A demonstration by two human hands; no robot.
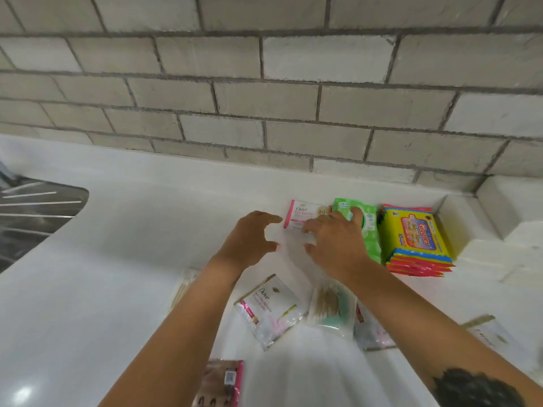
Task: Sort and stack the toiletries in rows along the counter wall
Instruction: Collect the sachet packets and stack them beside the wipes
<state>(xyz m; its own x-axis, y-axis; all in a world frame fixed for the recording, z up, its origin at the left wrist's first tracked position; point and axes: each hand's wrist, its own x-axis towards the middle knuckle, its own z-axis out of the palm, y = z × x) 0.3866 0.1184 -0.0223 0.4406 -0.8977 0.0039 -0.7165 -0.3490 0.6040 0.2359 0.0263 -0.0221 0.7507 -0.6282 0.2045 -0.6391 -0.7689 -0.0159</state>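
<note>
Head view: row started at wall: yellow wipes stack [415, 239], green pack [368, 230], pink Dove pack [299, 217]. My right grip [335, 245] rests spread over green pack; left grip [252, 239] hovers open, holds nothing. Loose near me: Dove sachet [269, 309], cotton swabs [329, 306], others. Much unsorted.

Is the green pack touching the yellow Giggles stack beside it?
Touching, as far as the head view shows: the green pack lies edge to edge with the Giggles stack, no counter visible between them.

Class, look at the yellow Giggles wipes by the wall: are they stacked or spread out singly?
Stacked. The Giggles packs lie flat, several red edges layered under the top one.
</note>
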